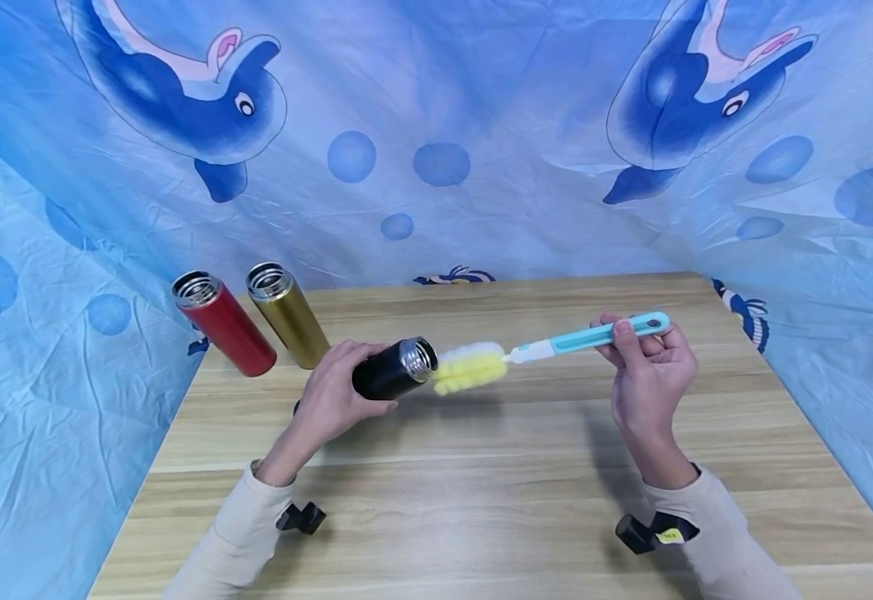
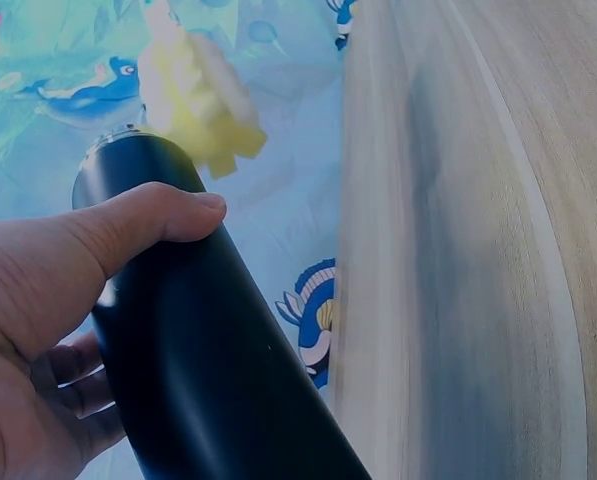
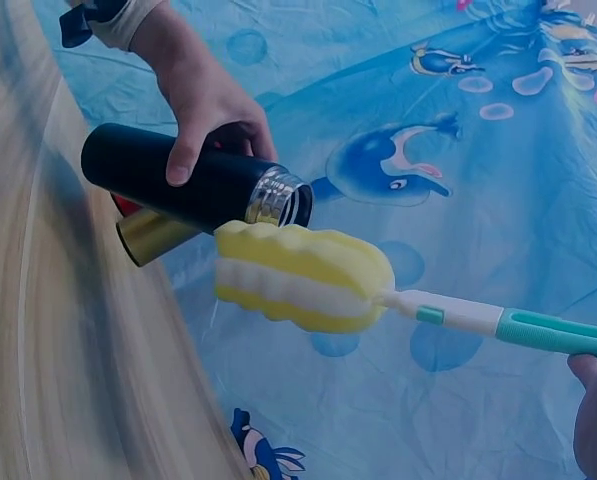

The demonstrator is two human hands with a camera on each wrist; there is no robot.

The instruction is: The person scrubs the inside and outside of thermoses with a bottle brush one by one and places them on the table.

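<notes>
My left hand (image 1: 338,385) grips a black bottle (image 1: 389,372) round its body, tilted above the table with its bare metal mouth towards the right. In my right hand (image 1: 652,375) is a bottle brush (image 1: 589,337), held by its turquoise and white handle. The brush's yellow and white sponge head (image 3: 303,278) is right at the bottle's mouth, outside it, and overlaps the rim in the left wrist view. The black bottle (image 2: 198,330) fills much of that view, with the thumb lying along its side. The bottle's inside is mostly hidden.
A red bottle (image 1: 229,329) and a gold bottle (image 1: 289,317), both lidless, stand at the table's back left. The wooden table (image 1: 481,483) ends at a blue cloth backdrop (image 1: 511,225) with dolphins. Each wrist wears a small black camera.
</notes>
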